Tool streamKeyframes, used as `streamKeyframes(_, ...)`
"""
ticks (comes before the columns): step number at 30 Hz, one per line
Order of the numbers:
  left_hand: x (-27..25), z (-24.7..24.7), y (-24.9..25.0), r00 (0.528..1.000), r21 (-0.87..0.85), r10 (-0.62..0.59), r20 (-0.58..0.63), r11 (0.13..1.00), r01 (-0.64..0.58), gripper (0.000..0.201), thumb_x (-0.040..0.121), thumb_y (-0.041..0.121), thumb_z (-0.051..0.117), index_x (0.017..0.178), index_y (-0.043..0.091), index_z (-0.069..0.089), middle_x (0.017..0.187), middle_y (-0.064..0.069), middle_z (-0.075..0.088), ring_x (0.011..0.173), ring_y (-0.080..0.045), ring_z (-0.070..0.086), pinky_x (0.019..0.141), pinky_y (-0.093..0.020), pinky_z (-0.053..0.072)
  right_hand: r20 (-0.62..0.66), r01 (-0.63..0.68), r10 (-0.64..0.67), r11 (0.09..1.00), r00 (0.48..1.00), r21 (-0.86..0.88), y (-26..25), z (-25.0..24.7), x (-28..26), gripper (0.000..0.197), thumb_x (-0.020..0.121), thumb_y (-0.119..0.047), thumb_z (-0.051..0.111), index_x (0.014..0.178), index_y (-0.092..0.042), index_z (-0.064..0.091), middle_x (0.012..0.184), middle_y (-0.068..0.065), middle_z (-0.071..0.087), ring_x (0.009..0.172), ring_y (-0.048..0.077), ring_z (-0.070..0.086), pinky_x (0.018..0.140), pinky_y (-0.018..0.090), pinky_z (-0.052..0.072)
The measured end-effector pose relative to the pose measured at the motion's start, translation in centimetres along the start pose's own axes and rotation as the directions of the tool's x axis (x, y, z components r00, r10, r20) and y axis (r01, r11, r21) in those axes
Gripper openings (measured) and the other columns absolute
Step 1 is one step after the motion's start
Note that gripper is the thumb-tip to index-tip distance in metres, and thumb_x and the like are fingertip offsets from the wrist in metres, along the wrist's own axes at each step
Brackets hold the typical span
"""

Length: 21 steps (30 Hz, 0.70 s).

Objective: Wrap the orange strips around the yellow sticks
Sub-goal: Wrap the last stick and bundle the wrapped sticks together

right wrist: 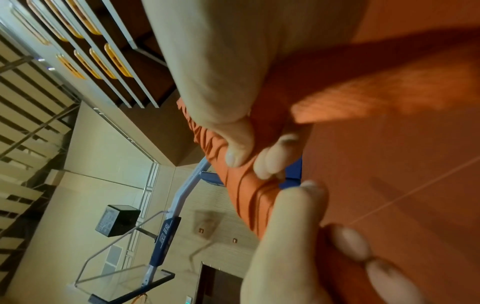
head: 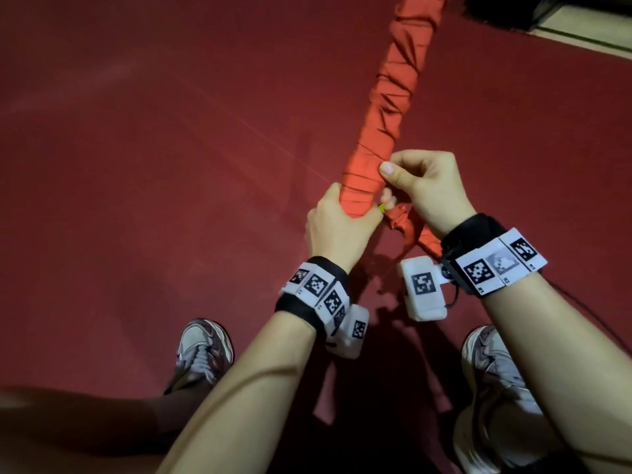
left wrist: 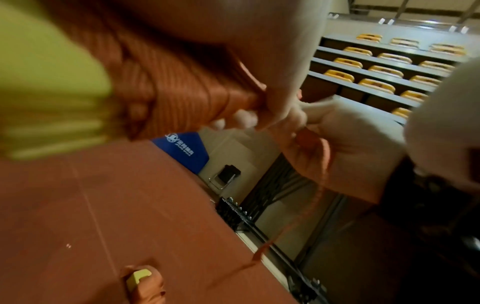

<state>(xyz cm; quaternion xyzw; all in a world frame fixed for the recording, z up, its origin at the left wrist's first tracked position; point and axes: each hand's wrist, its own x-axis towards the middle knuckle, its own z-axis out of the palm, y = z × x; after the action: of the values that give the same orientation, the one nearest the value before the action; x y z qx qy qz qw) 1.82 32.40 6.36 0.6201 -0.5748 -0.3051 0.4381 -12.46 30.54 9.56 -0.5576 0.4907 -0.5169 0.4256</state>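
Observation:
A long stick wrapped in orange strip (head: 393, 107) slants from the top right down to my hands. My left hand (head: 342, 220) grips its wrapped lower end. A bit of bare yellow stick (head: 382, 208) shows just beside that hand, and it is blurred and large in the left wrist view (left wrist: 52, 92). My right hand (head: 420, 189) presses its thumb on the wrap and pinches the loose orange strip end (head: 405, 224), which bunches and trails under the right wrist. In the right wrist view the orange wrap (right wrist: 246, 195) sits between both hands' fingers.
The dark red floor (head: 154, 148) spreads all round, with my two shoes (head: 201, 350) below. Bleachers with yellow seats (left wrist: 376, 70) and a basketball hoop stand (right wrist: 166, 232) stand farther off. A small yellow end with orange around it (left wrist: 139, 277) lies on the floor.

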Motion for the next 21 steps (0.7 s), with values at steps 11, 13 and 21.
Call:
streamKeyframes(11,-0.1,-1.5,1.0,0.928,-0.550,-0.045,0.371,0.794,0.258,0.006,0.066,0.009,0.059,0.071,0.013,0.061,0.051,-0.002,0.049,0.042,-0.014,0.045,0.039,-0.022,0.037,0.169,-0.200,0.162,0.950,0.972,0.239,1.8,0.2,0.0,0.021,0.081,-0.023,0.074,0.078,-0.008,0.061,0.057,0.003,0.060,0.037,0.007,0.041,0.036,0.018,0.029)
streamKeyframes(13,-0.2,-1.4,1.1,0.882,-0.579,0.000,0.471,0.754,0.310,0.012,0.067,0.010,0.056,0.068,0.019,0.064,0.053,-0.004,0.045,0.041,-0.014,0.042,0.038,-0.021,0.035,0.240,-0.169,0.108,0.953,0.965,0.252,2.5,0.2,-0.2,0.029,0.079,-0.027,0.080,0.090,-0.008,0.061,0.058,-0.003,0.060,0.039,0.005,0.039,0.038,0.018,0.023)
streamKeyframes(21,0.3,-1.4,0.3,0.720,-0.498,0.053,0.692,0.756,0.424,0.024,0.064,0.018,0.057,0.087,0.013,0.049,0.060,-0.003,0.043,0.047,-0.016,0.036,0.044,-0.026,0.027,0.337,-0.150,0.066,0.961,0.939,0.230,3.0,-0.9,-0.4,0.053,0.073,-0.044,0.085,0.116,-0.017,0.071,0.078,0.009,0.064,0.064,0.024,0.047,0.056,0.034,0.028)
